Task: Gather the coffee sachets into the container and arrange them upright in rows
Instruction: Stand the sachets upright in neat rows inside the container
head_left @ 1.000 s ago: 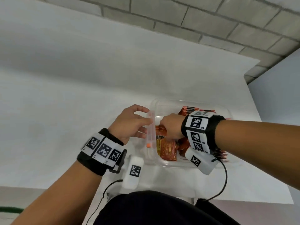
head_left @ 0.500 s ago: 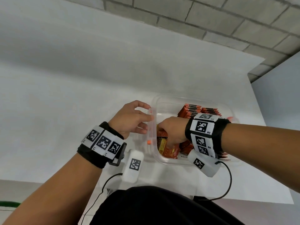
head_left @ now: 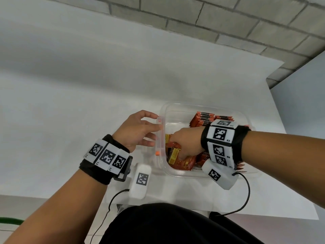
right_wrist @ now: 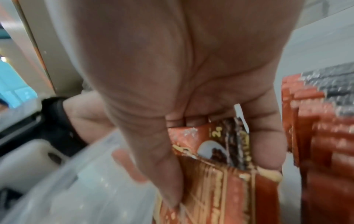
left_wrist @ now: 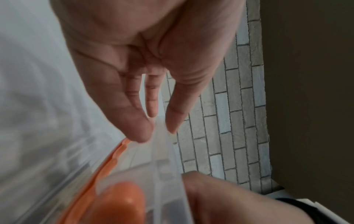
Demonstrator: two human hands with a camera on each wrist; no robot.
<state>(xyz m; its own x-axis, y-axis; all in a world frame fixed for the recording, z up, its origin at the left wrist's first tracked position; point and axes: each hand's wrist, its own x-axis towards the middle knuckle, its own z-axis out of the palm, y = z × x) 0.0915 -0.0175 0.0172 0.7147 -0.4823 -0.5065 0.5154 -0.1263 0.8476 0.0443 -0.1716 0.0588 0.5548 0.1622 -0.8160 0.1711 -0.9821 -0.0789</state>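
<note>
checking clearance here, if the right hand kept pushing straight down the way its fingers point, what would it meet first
The loose sachets it already grips: the right hand has thumb and fingers around a bunch of them lying low in the container. Beyond those, probably the container's floor, though depth is unclear.

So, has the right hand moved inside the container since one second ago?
Yes. The right hand has moved toward the container's near wall, closer to the orange clip, down among the sachets.
</note>
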